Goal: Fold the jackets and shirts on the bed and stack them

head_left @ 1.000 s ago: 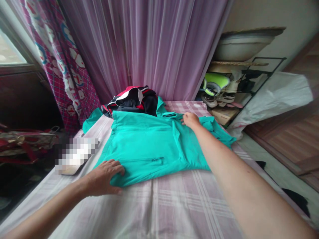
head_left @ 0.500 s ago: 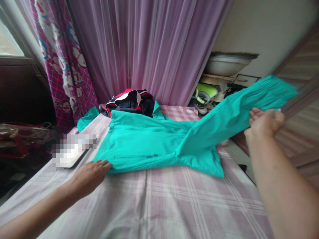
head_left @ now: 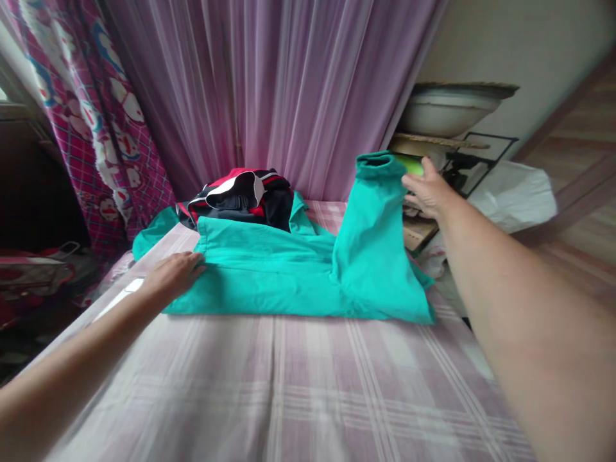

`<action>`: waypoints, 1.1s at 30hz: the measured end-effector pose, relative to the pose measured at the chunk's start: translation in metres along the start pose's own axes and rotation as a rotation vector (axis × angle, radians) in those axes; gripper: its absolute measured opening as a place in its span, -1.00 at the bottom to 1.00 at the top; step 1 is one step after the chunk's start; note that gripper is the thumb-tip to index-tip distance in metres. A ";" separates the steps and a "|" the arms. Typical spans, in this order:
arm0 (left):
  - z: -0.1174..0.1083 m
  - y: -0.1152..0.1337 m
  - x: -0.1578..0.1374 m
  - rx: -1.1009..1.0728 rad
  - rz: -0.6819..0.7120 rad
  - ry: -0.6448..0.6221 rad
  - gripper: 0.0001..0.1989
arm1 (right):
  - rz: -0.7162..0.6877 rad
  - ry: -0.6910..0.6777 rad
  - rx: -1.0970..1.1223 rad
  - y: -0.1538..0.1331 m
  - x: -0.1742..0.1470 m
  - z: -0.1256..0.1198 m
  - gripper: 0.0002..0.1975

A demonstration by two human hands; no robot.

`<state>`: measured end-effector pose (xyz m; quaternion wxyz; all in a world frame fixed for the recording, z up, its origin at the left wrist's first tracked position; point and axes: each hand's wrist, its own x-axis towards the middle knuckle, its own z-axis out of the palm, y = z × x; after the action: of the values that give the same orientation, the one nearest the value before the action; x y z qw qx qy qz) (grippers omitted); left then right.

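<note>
A teal jacket (head_left: 269, 276) lies folded lengthwise across the bed, its hem end to the left. One sleeve (head_left: 373, 224) stands up from the right part of the jacket, its cuff opening at the top. My left hand (head_left: 176, 276) rests palm down on the hem end, fingers stretched over the fabric. Beside the raised cuff is my right hand (head_left: 428, 189), fingers apart, with the fingertips at the sleeve's right edge; whether they touch it is hard to tell.
Behind the jacket sits a heap of black, red and white clothing (head_left: 240, 199), more teal fabric (head_left: 156, 231) on its left. A plaid sheet (head_left: 289, 385) covers the bed. Purple curtains (head_left: 298, 96) hang behind. A rack at the right holds a white basin (head_left: 437, 112); a white bag (head_left: 517, 196) is near it.
The sleeve has swung from stretched out at the right to upright over the jacket. My right hand has moved left and its fingers have spread. My left hand stays at the hem.
</note>
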<state>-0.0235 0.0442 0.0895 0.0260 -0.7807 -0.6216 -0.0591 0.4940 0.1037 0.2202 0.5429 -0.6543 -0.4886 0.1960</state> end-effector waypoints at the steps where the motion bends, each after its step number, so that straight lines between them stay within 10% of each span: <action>1: 0.008 0.000 -0.001 0.027 0.006 -0.022 -0.61 | 0.026 -0.023 -0.048 0.012 -0.005 0.000 -0.19; 7: 0.051 -0.013 -0.046 -0.142 -0.162 0.083 -0.35 | 0.051 0.000 -0.504 0.122 -0.105 -0.057 -0.68; 12: 0.052 -0.013 -0.063 -0.189 -0.314 -0.021 -0.28 | 0.019 -0.194 -0.525 0.179 -0.197 -0.087 -0.56; 25: 0.035 0.012 -0.063 -0.246 -0.334 0.182 -0.51 | -0.024 0.021 -0.617 0.175 -0.190 -0.064 -0.56; 33: 0.043 -0.029 -0.099 -0.212 -0.205 0.098 -0.53 | 0.068 -0.387 -0.606 0.193 -0.241 -0.107 -0.74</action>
<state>-0.0711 -0.0398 0.0334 -0.0323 -0.7077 -0.6862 -0.1649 0.5534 -0.1443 0.0158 0.2149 -0.7520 -0.5965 0.1805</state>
